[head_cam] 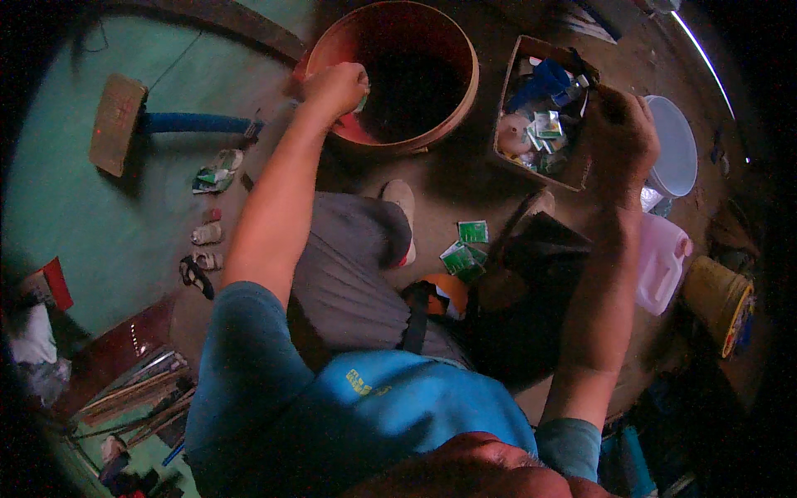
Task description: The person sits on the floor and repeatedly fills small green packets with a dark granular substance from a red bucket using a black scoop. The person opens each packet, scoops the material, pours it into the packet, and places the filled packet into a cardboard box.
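Note:
My left hand is curled into a fist over the near left rim of a large round drum. A bit of a small green packet shows beneath its fingers. The drum's inside is very dark, with a red patch on the left wall. My right hand is raised at the right side of a rectangular box. Shadow hides its fingers, so a hold cannot be made out. Inside the box are a blue plastic cup, a pale round disc and several white-and-green packets.
Several green packets lie on the floor near my shoes. Right of the box stand a white bucket, a pinkish plastic jug and a yellowish bucket. At left are a platform scale and sandals.

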`<state>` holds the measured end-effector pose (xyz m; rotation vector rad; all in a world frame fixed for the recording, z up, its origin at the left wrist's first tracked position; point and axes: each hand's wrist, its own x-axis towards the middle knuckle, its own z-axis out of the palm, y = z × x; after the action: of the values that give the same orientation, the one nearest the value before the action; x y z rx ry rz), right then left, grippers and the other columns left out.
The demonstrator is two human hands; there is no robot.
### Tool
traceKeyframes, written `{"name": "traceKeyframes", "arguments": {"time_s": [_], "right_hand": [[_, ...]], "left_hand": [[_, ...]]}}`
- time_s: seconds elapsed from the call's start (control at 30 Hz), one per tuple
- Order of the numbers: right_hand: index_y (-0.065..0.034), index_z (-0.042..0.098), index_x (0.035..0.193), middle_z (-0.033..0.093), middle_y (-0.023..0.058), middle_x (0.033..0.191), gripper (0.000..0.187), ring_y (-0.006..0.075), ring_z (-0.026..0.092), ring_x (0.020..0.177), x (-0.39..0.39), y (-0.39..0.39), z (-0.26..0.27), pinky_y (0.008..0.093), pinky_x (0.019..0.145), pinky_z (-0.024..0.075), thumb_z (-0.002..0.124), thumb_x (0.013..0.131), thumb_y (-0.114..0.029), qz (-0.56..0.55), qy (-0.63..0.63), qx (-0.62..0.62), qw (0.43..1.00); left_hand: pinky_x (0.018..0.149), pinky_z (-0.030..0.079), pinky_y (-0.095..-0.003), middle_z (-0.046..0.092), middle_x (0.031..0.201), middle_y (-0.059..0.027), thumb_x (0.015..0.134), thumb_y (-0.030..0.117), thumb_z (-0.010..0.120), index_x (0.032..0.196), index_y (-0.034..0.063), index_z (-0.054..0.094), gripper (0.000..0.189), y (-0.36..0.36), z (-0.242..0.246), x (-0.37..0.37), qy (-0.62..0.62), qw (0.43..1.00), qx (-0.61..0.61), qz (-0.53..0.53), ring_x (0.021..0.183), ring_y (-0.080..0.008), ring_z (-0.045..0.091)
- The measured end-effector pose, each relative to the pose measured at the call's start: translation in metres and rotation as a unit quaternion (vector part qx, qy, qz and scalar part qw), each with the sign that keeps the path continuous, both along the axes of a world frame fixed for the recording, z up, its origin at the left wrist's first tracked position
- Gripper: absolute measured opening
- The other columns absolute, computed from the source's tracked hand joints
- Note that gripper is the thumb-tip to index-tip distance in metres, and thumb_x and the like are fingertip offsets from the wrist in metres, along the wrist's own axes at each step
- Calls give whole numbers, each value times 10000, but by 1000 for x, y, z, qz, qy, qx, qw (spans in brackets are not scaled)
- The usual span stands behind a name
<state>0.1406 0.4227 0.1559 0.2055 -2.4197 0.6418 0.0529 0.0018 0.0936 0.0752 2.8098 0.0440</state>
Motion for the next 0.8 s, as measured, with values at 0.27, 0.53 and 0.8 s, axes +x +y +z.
{"name": "traceKeyframes", "arguments": {"time_s": [0.27,0.53,0.8], "right_hand": [[-59,759,999,725,94,940,136,223,717,852,-3,-1,-2,314,769,565,773,869,-98,-4,-24,2,1000],[-53,758,1019,720,85,936,139,194,713,862,-5,-2,-7,298,773,559,766,885,-91,5,-30,-15,999],[-62,760,1017,730,78,959,140,193,721,870,-7,0,-7,297,776,565,771,887,-114,8,-25,16,1000]], "left_hand": [[798,538,-480,743,938,-107,880,287,732,976,115,691,201,-12,-29,-8,9,998,22,-64,922,-314,716],[923,501,-516,746,1103,-62,897,288,685,1054,201,736,186,-19,-44,-18,-64,998,13,-17,1105,-316,686],[923,521,-492,746,1133,-79,868,214,694,1095,206,746,233,-9,-28,-9,-92,996,-16,-14,1122,-315,689]]}}
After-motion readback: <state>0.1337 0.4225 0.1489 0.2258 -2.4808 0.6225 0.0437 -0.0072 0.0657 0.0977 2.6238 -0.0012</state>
